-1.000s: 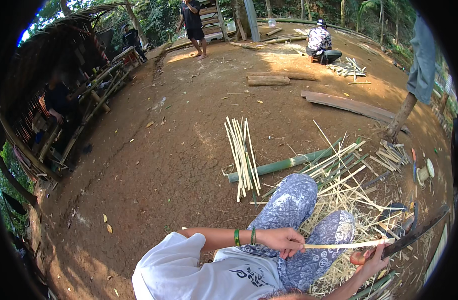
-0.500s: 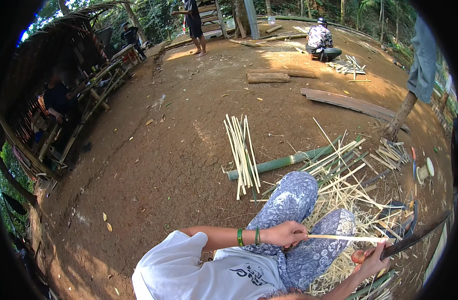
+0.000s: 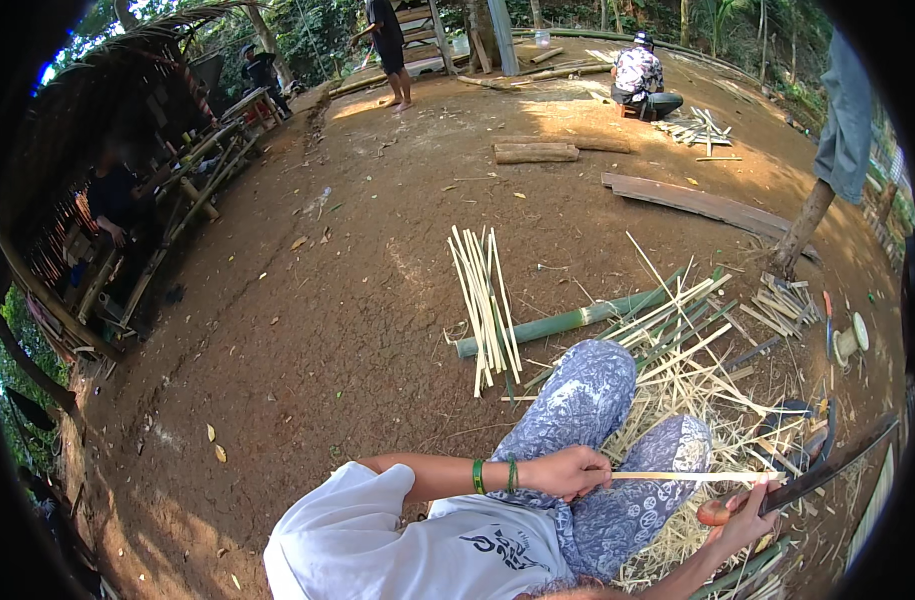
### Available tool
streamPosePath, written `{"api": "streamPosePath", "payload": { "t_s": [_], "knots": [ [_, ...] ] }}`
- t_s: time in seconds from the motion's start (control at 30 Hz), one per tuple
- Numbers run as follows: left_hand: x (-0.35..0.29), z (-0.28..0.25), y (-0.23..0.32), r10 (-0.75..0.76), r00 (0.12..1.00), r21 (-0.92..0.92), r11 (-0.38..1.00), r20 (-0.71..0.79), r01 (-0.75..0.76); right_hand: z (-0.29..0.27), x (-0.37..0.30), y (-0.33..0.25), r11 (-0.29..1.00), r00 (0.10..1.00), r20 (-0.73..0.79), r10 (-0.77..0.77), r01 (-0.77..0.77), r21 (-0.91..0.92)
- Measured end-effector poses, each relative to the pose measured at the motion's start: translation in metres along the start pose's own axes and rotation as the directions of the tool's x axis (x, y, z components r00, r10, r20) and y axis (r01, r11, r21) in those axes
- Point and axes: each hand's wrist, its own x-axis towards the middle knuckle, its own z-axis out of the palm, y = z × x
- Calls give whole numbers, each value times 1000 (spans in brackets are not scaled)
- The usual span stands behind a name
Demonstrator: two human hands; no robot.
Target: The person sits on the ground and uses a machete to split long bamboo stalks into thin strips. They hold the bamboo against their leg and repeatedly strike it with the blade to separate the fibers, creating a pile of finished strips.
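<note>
A thin pale bamboo strip (image 3: 678, 476) stretches level across my lap. Its left end is pinched in my closed left hand (image 3: 576, 472), which has green bracelets at the wrist. At the other end, the strip meets the blade of a large knife (image 3: 828, 474), beside the fingertips of my right hand (image 3: 750, 517). That hand is closed around the knife's handle, whose rounded reddish-brown end (image 3: 714, 513) sticks out on the left. The dark blade points up and to the right.
Split strips (image 3: 485, 305) lie across a green bamboo pole (image 3: 578, 320) ahead. Pale shavings (image 3: 668, 560) surround my legs. A spool (image 3: 851, 340), a plank (image 3: 688, 205) and a post (image 3: 803, 235) are on the right. A person (image 3: 640, 80) squats farther off; others are near the shelter.
My left hand has shifted very slightly left with the strip. The knife tip is a little higher. The standing person in the background has moved an arm.
</note>
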Motion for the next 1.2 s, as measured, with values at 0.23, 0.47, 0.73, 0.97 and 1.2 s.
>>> {"api": "streamPosePath", "payload": {
  "t_s": [0.23,0.47,0.73,0.97,1.2],
  "knots": [
    [7,3,-7,-31,993,-26,999,-111,29,-1,-9,1,999,998,45,-48,48,4],
    [3,2,-5,-70,996,12,997,-55,70,-2,-10,2,997,997,38,-66,67,-31],
    [2,4,-15,-100,991,-14,995,-87,99,2,-18,-3,992,1000,10,-6,7,-126],
    [4,5,-14,-113,990,-37,993,-89,110,-3,-19,-3,991,999,37,-18,23,-132],
    [14,6,-19,-110,989,-60,993,-98,105,-4,-26,-15,997,995,98,-28,35,-73]
  ]
}}
